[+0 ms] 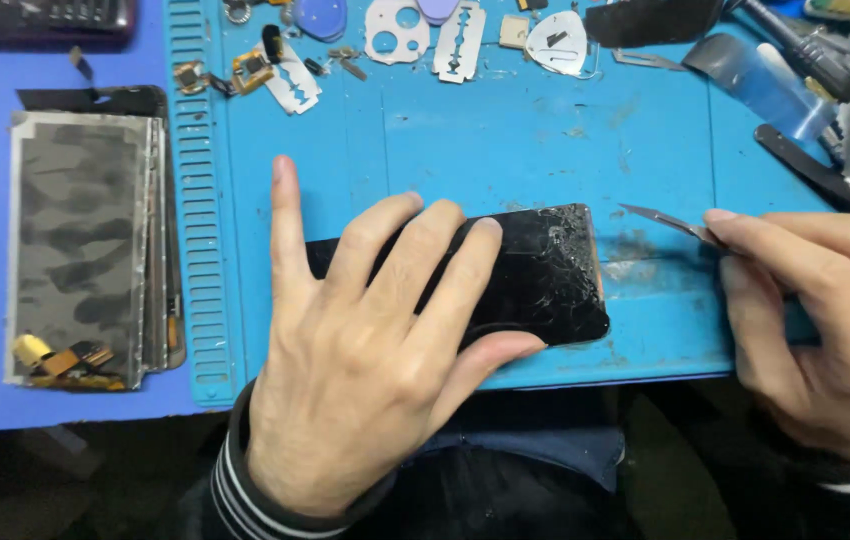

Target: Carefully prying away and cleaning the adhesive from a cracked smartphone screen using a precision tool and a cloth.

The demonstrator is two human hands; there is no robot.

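Progress looks early: you are pressing your left hand (pixel 365 370), fingers spread, on the cracked smartphone (pixel 545 275) lying on the blue repair mat (pixel 505 140), while your right hand (pixel 825 320) is pinching a thin metal blade (pixel 670 222) just beside its still-seated screen.

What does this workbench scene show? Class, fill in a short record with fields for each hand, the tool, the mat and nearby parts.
left hand: pressed flat on the phone
phone: black, glass cracked, lying on the mat
right hand: pinching a thin blade, tip apart from the phone's right edge
mat: blue
nearby: razor blades at the top, stacked panels at left
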